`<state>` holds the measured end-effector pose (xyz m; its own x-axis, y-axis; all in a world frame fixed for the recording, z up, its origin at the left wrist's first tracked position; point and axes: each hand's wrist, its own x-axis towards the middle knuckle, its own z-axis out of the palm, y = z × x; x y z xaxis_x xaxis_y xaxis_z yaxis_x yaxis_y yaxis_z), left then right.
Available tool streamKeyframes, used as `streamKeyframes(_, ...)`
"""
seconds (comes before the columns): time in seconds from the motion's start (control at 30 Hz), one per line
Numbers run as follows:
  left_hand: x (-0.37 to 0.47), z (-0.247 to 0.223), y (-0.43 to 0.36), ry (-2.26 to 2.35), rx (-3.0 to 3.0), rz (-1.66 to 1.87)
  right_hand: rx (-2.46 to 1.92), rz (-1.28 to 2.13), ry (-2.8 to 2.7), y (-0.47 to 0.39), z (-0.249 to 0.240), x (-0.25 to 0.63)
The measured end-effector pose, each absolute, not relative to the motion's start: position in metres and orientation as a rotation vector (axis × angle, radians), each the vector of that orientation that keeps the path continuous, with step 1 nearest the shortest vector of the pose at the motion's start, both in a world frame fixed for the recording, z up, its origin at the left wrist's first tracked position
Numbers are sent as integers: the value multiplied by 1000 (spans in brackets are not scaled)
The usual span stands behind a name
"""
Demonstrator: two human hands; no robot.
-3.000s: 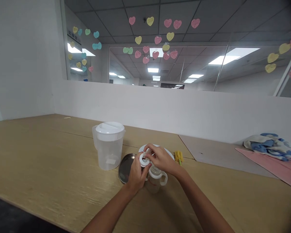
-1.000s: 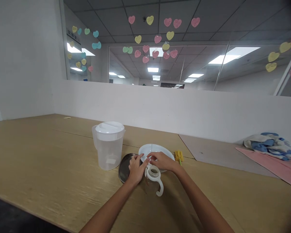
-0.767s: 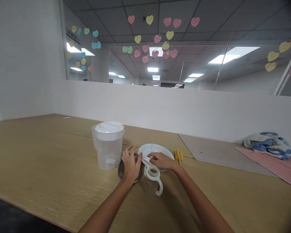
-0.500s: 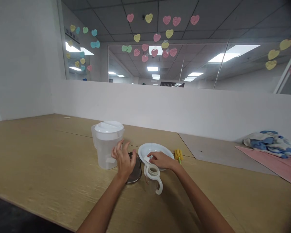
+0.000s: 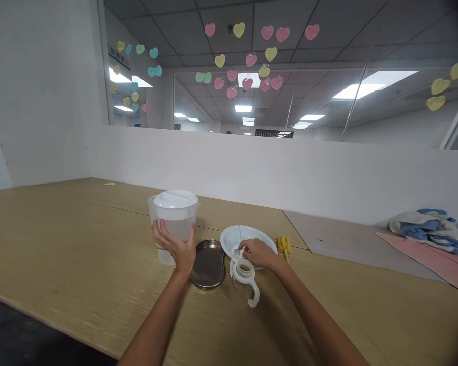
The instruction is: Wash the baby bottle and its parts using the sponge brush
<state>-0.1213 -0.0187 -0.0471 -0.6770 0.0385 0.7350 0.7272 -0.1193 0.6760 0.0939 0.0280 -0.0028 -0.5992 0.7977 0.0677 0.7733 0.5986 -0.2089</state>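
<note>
A translucent white pitcher (image 5: 177, 226) with a white lid stands upright on the table. My left hand (image 5: 177, 246) is around the front of its body, fingers on the left side and thumb on the right. My right hand (image 5: 259, 252) reaches over a white bowl (image 5: 231, 231), its fingertips pinched at a small round white piece (image 5: 237, 252) whose kind I cannot make out. Just in front of the bowl stands a clear baby bottle (image 5: 241, 292) without a lid, with a white two-handled collar. A kidney-shaped metal tray (image 5: 208, 267) lies between pitcher and bottle.
Right of the bowl lies a yellow sponge brush (image 5: 284, 244) with a green handle. Farther right are a crumpled blue and white cloth (image 5: 431, 229) and a pink cloth (image 5: 423, 256). A white wall (image 5: 229, 168) with a window above borders the table's back.
My left hand has moved left from above the metal tray onto the pitcher, uncovering the tray. My right hand stays over the bowl, and the round white piece now shows at its fingertips.
</note>
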Motion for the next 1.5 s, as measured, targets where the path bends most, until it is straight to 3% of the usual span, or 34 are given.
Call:
streamKeyframes(0.43, -131, -55, -12, -1947, -865, -1804, -1383, 223, -2603, 26, 2, 92)
streamKeyframes(0.63, -130, -56, -10, -1767, -904, -1837, -1402, 154, -2513, 31, 1, 93)
streamKeyframes(0.87, -118, -57, -14, -1587, -1123, -1472, -1375, 160, -2314, 37, -1, 90)
streamKeyframes(1.13, -106, -70, -12, -1265, -1380, -1196, -1186, 427, -2062, 33, 9, 89)
streamKeyframes(1.5, -103, -66, -16, -1186, -1425, -1176, -1177, 480, -2025, 38, 10, 93)
